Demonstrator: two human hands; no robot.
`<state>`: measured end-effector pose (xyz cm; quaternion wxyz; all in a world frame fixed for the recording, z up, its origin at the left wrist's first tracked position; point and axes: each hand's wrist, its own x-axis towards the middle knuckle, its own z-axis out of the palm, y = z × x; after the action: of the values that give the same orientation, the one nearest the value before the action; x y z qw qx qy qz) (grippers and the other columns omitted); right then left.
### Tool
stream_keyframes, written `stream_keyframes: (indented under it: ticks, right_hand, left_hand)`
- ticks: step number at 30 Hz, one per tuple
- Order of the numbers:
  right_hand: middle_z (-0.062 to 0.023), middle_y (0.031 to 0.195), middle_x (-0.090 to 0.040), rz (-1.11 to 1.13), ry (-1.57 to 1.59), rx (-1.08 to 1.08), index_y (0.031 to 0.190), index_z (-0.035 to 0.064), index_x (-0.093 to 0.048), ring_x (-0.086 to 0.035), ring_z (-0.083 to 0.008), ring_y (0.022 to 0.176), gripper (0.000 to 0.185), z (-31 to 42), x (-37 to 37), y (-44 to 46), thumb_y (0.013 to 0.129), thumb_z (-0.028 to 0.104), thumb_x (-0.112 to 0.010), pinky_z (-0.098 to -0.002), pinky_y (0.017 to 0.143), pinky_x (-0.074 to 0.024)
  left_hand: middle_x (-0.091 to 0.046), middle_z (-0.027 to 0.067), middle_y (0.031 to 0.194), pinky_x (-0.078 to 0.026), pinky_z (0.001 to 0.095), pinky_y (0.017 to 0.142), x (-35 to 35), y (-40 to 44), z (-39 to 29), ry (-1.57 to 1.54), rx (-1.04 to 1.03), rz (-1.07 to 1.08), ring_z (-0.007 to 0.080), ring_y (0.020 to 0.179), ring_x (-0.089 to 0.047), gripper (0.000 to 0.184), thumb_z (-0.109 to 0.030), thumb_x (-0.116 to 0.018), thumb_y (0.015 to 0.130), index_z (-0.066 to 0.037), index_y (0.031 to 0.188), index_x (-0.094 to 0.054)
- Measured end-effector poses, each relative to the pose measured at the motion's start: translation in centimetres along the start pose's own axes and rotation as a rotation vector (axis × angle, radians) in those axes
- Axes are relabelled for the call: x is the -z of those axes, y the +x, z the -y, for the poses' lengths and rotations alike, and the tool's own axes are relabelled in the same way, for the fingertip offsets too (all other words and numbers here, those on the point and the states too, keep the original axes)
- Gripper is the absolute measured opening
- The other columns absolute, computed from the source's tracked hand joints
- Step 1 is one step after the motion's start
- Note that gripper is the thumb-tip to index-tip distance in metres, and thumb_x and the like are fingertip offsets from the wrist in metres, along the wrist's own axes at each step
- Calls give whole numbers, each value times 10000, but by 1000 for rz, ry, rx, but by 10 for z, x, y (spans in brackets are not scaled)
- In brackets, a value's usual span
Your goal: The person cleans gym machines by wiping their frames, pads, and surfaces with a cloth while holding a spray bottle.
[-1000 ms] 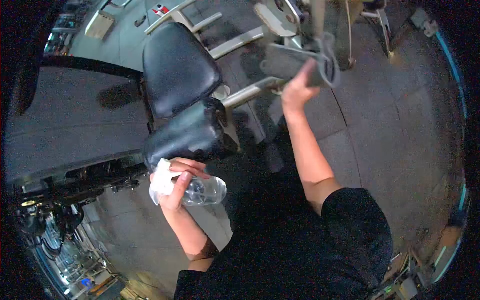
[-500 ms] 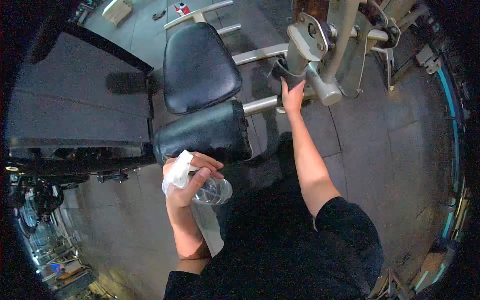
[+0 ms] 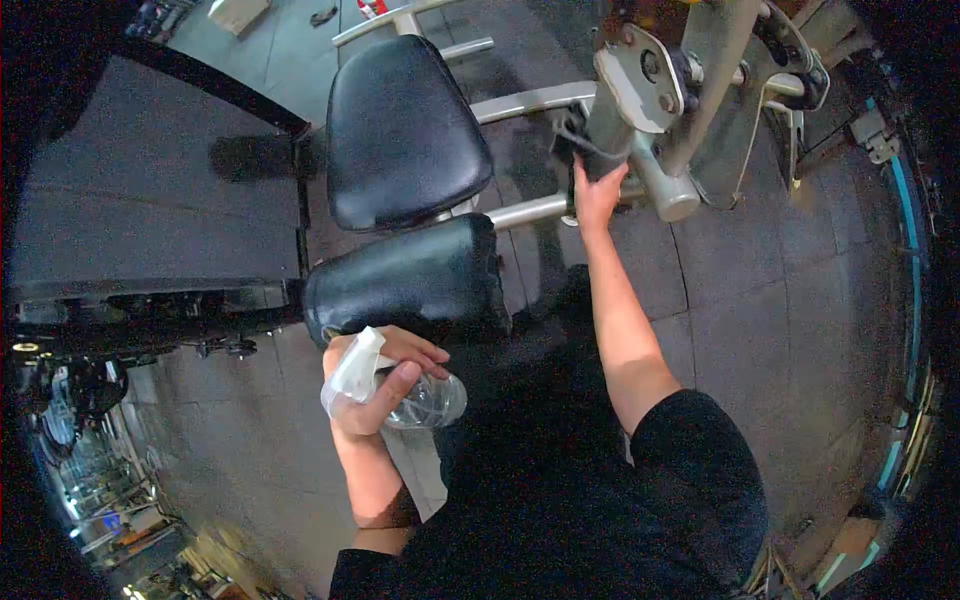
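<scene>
My left hand (image 3: pixel 385 375) is closed around the neck of a clear spray bottle (image 3: pixel 432 402) with a white trigger head (image 3: pixel 357 368). It is in front of the near edge of a black padded seat (image 3: pixel 405 275). My right arm reaches forward to a gym machine. There my right hand (image 3: pixel 599 198) grips a dark grey cloth (image 3: pixel 592 153) and presses it around the lower end of a grey metal post (image 3: pixel 612 115). Part of the cloth and some fingertips are hidden behind the post.
A black backrest pad (image 3: pixel 405 135) stands behind the seat, with a metal frame bar (image 3: pixel 530 212) running to the right. A rounded grey tube (image 3: pixel 668 190) juts out beside my right hand. At the left is a large dark panel (image 3: pixel 160 190). Dark tiles (image 3: pixel 740 320) cover the floor.
The view has shifted slightly, so the machine sits a little lower and further right. My right hand stays at the post, and the cloth has changed shape. My left hand still holds the bottle.
</scene>
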<state>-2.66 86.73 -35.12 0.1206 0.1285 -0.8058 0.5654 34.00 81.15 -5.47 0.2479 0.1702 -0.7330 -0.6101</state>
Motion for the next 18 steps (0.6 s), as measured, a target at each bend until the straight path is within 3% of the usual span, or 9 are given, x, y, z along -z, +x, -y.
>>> stream_keyframes:
  ticks: [3,4,9,11,13,15,18]
  right_hand:
    - [-318,1397,-542,104,41,-29,1473,-103,-351,-554,-472,1275,883,-4,9,-3,834,263,-839,-474,1086,-437]
    - [-313,1372,-563,20,-107,99,1464,-97,-354,-562,-471,1261,876,-29,-1,-2,821,241,-844,-472,1089,-431]
    - [-310,1296,-606,-114,232,223,1421,-90,-386,-582,-481,1213,845,100,31,50,802,241,-857,-477,1052,-439]
    - [-312,1312,-592,-163,144,248,1428,-88,-380,-582,-475,1215,875,84,18,49,795,263,-870,-479,1037,-446]
    - [-300,1322,-598,-145,158,152,1384,-55,-409,-596,-446,1235,750,53,9,28,840,211,-851,-451,1029,-458]
    - [-332,1297,-603,4,-27,32,1435,-77,-363,-600,-462,1223,854,-8,-3,5,839,287,-854,-451,1034,-467]
    - [-341,1363,-557,173,-104,-69,1444,-98,-362,-547,-492,1280,942,-27,1,4,770,298,-888,-502,1079,-440]
  left_hand:
    - [-734,219,769,-596,383,703,-3,-4,-4,-102,90,-53,316,764,-750,196,-134,-730,814,60,783,-732]
    - [-734,219,770,-595,382,703,-3,-4,-7,-85,116,-50,318,769,-750,193,-130,-728,814,60,780,-730]
    - [-735,224,773,-597,383,709,0,-3,-1,-20,110,-18,322,777,-755,209,-141,-736,809,63,770,-726]
    - [-736,224,775,-600,384,716,2,-1,5,-24,105,-34,315,778,-758,226,-158,-738,809,63,759,-732]
    - [-737,226,780,-603,386,709,4,-3,4,45,46,14,321,772,-758,226,-157,-735,816,64,765,-732]
    - [-738,229,784,-603,379,695,5,1,2,34,-22,32,315,759,-757,226,-154,-730,822,67,781,-726]
    - [-741,209,770,-601,375,688,0,-2,-5,-41,117,-18,300,768,-758,167,-108,-711,810,56,787,-726]
